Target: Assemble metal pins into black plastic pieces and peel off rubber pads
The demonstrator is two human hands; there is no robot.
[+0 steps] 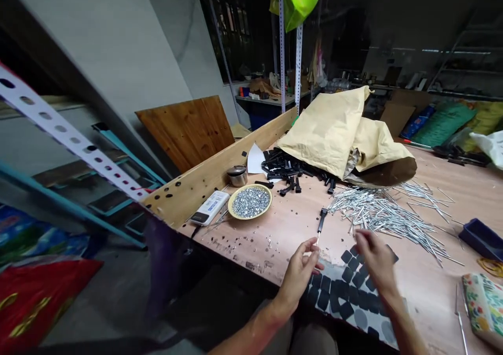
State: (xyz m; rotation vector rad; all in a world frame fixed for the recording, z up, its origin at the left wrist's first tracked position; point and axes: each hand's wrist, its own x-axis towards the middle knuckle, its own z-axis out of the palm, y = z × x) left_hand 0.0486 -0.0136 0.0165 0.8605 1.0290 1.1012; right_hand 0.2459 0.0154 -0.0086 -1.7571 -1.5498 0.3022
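My left hand point(303, 268) pinches a thin metal rod point(318, 238) near the table's front edge. A black plastic piece point(323, 219) with a wider head sits on the rod's far end, pointing away from me. My right hand point(375, 255) hovers over the dark pads, its fingers curled and smeared by motion, so I cannot tell what it holds. Rows of black rounded pads point(341, 291) lie on a grey sheet beneath and between my hands. Just beyond, a loose heap of thin metal rods point(383, 216) spreads across the table.
A yellow bowl of small metal parts point(251, 202) stands left, by a white device point(210, 207) and a metal pot point(237, 175). More black plastic pieces point(288, 165) are heaped before large paper sacks point(326, 129). At right are a blue tray point(482, 239) and a patterned pack point(485, 305).
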